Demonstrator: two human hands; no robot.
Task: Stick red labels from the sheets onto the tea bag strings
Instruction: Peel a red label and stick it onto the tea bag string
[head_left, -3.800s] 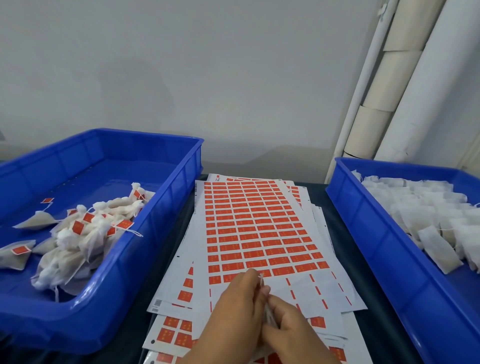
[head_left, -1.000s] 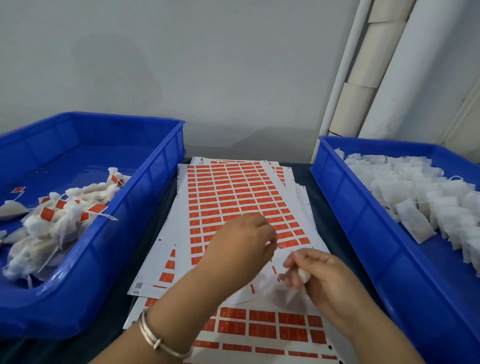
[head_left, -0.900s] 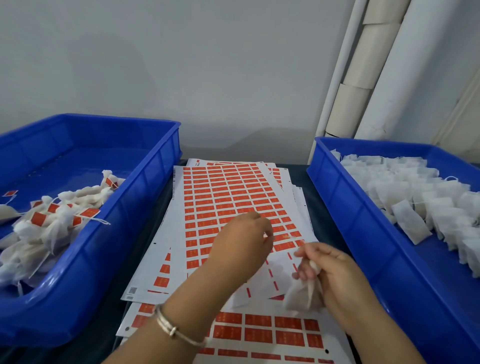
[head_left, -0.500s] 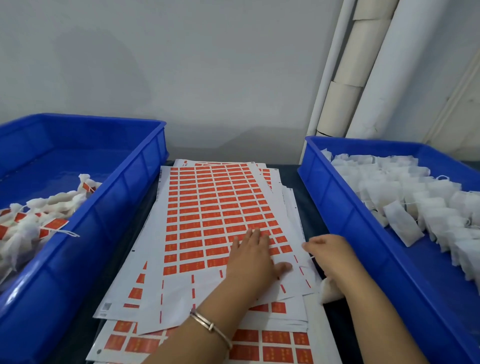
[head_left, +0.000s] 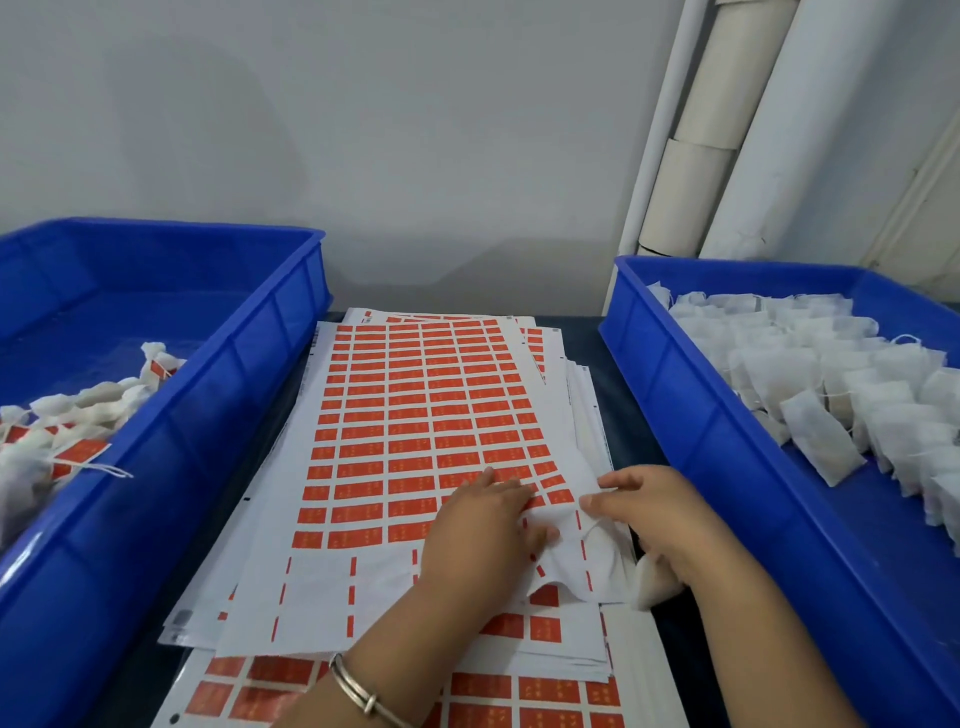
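You have two blue bins: the left bin (head_left: 249, 358) and the right bin (head_left: 691, 415). Between them lies one stack of label sheets (head_left: 415, 415); how many sheets it holds cannot be counted, though at least four edges show. On the top sheet, the full rows hold six or seven red labels (head_left: 410, 470) across, in roughly seventeen rows. The labelled tea bags (head_left: 67, 431) in the left bin number around a dozen, partly cut off at the frame edge. The unlabelled tea bags (head_left: 810, 395) form a pile of several dozen, too overlapped to count. Two hands show: your left hand (head_left: 480, 530) and your right hand (head_left: 657, 512). One bracelet (head_left: 358, 693) circles your left wrist. One tea bag (head_left: 649, 579) sits under your right hand.
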